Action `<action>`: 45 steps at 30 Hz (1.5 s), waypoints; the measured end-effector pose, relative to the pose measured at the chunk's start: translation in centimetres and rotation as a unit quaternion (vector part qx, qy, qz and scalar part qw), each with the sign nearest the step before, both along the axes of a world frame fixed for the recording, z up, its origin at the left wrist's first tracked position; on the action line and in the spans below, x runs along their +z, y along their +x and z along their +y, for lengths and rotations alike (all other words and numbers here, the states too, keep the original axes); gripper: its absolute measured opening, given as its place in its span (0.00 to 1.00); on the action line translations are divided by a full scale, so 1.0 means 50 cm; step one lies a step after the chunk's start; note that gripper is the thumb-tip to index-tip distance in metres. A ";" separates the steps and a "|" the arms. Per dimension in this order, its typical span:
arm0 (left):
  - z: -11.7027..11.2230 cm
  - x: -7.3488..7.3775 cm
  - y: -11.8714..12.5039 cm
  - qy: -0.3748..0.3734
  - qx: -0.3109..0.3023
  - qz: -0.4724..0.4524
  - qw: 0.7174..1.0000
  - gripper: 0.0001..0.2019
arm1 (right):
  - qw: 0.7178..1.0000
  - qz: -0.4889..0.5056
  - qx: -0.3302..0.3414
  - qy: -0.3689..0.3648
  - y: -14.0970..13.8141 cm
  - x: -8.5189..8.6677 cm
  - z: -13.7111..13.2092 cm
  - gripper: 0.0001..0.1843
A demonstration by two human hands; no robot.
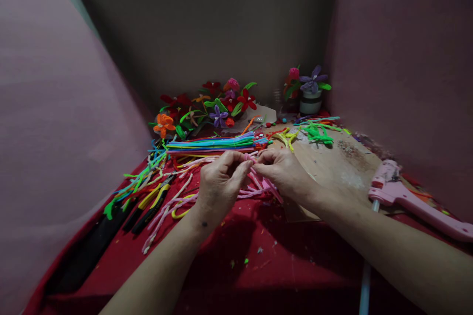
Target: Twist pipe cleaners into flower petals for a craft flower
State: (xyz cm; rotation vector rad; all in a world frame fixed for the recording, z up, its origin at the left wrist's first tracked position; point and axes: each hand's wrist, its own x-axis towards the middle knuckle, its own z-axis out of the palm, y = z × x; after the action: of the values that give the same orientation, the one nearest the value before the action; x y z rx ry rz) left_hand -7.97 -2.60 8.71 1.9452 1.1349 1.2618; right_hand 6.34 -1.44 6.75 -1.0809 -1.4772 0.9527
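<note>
With my left hand (220, 181) and right hand (285, 170) both pinching the pink fuzzy strip (248, 158), fingers closed over the middle of the desk (281, 251), nearer than the multicoloured bundle (210, 144), I should bend it in small, even turns.

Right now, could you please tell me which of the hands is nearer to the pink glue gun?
Right: the right hand is to the left of the pink glue gun, and the left hand is farther off on that same side.
</note>
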 end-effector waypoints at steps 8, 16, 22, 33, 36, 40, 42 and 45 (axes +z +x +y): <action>-0.004 -0.020 0.011 0.002 -0.022 0.092 0.996 0.04 | 0.986 0.132 0.013 -0.106 0.000 0.004 0.001 0.05; 0.010 0.006 0.011 -0.221 -0.105 -0.022 0.969 0.14 | 0.982 0.146 -0.002 -0.119 0.005 0.006 0.002 0.05; 0.024 -0.006 0.010 -0.244 -0.116 -0.058 0.961 0.12 | 0.969 0.191 0.028 -0.155 0.001 0.003 0.001 0.06; 0.026 -0.033 0.022 -0.300 -0.173 -0.192 0.918 0.21 | 0.948 0.255 0.057 -0.182 0.009 0.000 0.007 0.12; 0.024 -0.043 0.028 -0.285 -0.188 -0.186 0.921 0.19 | 0.946 0.263 0.061 -0.181 0.009 0.002 0.006 0.10; 0.018 -0.042 0.031 -0.285 -0.182 -0.124 0.933 0.14 | 0.938 0.288 0.034 -0.188 0.015 0.010 0.007 0.08; 0.016 -0.036 0.030 -0.292 -0.188 -0.098 0.933 0.14 | 0.939 0.288 0.031 -0.186 0.018 0.014 0.007 0.08; 0.017 -0.026 0.024 -0.286 -0.180 -0.079 0.938 0.15 | 0.947 0.268 0.030 -0.173 0.021 0.018 0.006 0.07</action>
State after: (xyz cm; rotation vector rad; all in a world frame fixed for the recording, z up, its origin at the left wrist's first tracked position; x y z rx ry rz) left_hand -6.79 -1.75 7.38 1.4925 0.8824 0.7632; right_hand 7.38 -1.12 7.66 -0.9179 -0.9173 1.4547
